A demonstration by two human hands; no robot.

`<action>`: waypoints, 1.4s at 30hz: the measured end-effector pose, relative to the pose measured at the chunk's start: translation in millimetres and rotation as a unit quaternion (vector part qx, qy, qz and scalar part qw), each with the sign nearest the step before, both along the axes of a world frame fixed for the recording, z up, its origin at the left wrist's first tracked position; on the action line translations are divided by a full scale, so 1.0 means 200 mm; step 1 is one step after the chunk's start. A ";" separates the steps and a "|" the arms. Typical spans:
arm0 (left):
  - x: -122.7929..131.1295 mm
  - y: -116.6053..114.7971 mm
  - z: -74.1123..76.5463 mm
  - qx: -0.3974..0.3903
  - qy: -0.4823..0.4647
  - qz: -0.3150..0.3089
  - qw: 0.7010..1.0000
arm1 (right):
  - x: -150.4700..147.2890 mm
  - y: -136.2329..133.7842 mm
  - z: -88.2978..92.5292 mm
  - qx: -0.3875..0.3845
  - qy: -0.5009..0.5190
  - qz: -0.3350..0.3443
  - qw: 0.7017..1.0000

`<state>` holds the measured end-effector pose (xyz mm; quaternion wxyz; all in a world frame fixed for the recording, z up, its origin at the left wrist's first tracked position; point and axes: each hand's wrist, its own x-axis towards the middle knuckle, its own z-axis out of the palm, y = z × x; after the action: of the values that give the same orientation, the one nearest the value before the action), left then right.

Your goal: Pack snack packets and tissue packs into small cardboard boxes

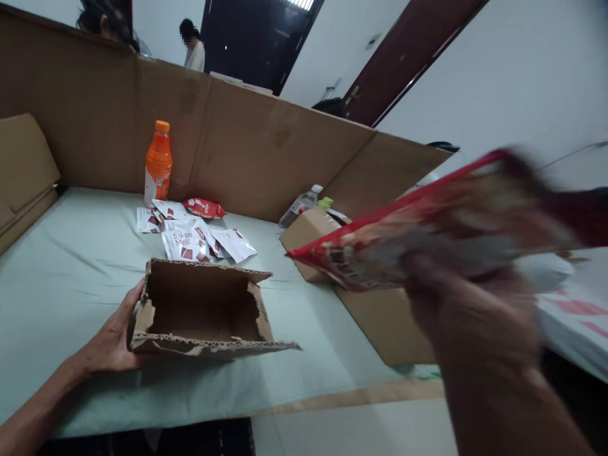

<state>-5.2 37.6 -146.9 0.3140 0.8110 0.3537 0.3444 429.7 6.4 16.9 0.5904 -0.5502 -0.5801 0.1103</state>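
My left hand (pixel 116 335) grips the left side of a small cardboard box (pixel 209 345), whose torn opening faces me; nothing shows inside it. Raised at the right, my right hand (pixel 468 310) is closed on a red food packet (pixel 427 228) with a printed picture, blurred by motion. The packet is apart from the box and tilts up to the right. Just behind the box lie several white sachets (pixel 185 240) marked "Super Meal". A smaller red packet (pixel 204 208) rests beside them.
An orange drink bottle (pixel 159 164) stands behind the sachets. At the right are another cardboard box (pixel 389 323) and a clear bottle (pixel 301 206). A tall cardboard wall (pixel 266 133) borders the green cloth (pixel 85 266). Beyond it, a person (pixel 194 50) is in view.
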 end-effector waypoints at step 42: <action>0.19 -0.23 0.76 0.166 0.269 -0.091 0.944 | -0.81 0.20 -0.07 -0.275 -0.564 0.405 0.665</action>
<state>33.6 -7.4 4.6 0.0978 0.9429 0.2874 0.1372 267.9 46.9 2.0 -0.1301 -0.3551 -0.9115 0.1617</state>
